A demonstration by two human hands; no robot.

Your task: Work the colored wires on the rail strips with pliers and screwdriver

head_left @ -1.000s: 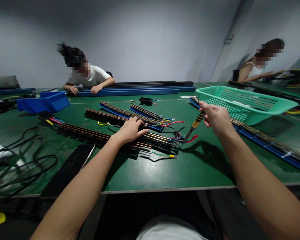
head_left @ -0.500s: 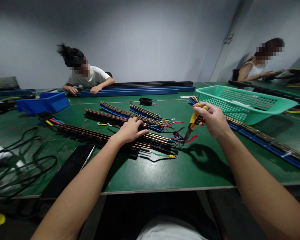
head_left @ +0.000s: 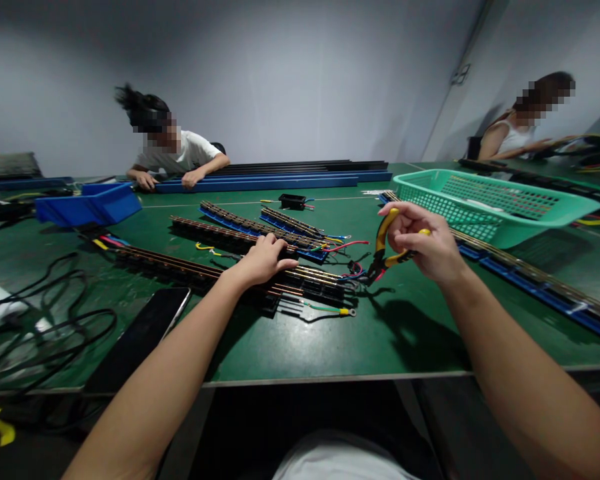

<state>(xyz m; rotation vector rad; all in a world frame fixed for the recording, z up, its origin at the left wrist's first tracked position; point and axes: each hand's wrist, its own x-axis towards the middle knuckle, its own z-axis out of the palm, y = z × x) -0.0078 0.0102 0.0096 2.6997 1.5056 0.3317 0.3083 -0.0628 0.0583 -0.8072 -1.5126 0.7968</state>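
My left hand (head_left: 266, 259) lies over a black conductor rail (head_left: 325, 288) with brass-coloured strips, its fingers curled over the far side and the thumb stretched to the right. My right hand (head_left: 430, 241) grips yellow-and-black pliers (head_left: 386, 248), whose handles are spread apart. The plier jaws are at the wires by the rail's right end; whether they bite on one I cannot tell. A red wire shows beside the jaws. Nearer to me, a green-and-yellow wire (head_left: 325, 309) ends in a ring terminal (head_left: 351, 312). Another dark rail (head_left: 170, 265) runs out leftward from under my left forearm.
Behind lie more rails (head_left: 250, 223), a small black box (head_left: 292, 201) and a blue bin (head_left: 87, 205). A green basket (head_left: 525, 223) and a long blue-based rail (head_left: 545, 287) are on the right. A phone (head_left: 140, 340) and cables (head_left: 45, 327) lie left. Two people sit across the table.
The pliers' handles have spread and the tool has turned in my right hand, its jaws still by the wire ends. My left hand stays on the rail.
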